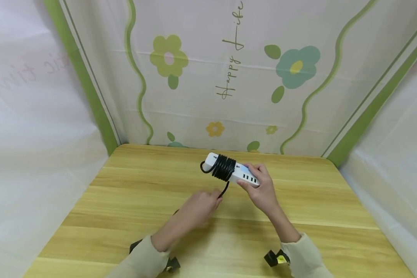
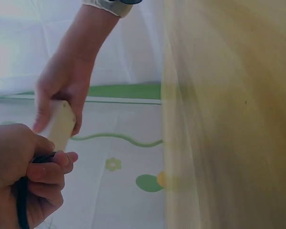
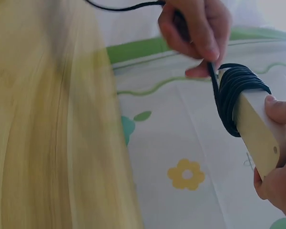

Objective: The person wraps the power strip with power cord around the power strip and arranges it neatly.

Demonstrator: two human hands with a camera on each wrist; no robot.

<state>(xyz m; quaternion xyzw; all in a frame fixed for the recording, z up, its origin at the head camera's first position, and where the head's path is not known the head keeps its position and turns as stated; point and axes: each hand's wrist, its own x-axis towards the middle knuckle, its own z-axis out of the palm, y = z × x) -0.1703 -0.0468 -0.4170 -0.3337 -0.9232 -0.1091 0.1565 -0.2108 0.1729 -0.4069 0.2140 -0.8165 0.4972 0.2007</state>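
A white power strip point(image 1: 242, 175) with several USB ports is held above the table, tilted, its far end pointing left. My right hand point(image 1: 262, 189) grips its near end, thumb on one side and fingers on the other. Black cord point(image 1: 224, 167) is wound in several turns around the strip's far half, with a small loop sticking out at the end. My left hand point(image 1: 201, 206) pinches the cord's free length just below the strip. In the right wrist view, the cord runs taut from the coils point(image 3: 240, 93) into the left fingers point(image 3: 209, 50) and trails out behind that hand.
Under both hands lies a wood-grain table point(image 1: 125, 208). A white curtain point(image 1: 208, 77) with printed flowers hangs behind its far edge, and plain white sheets stand at the left and right. Black wrist devices point(image 1: 272, 258) sit by the beige sleeves.
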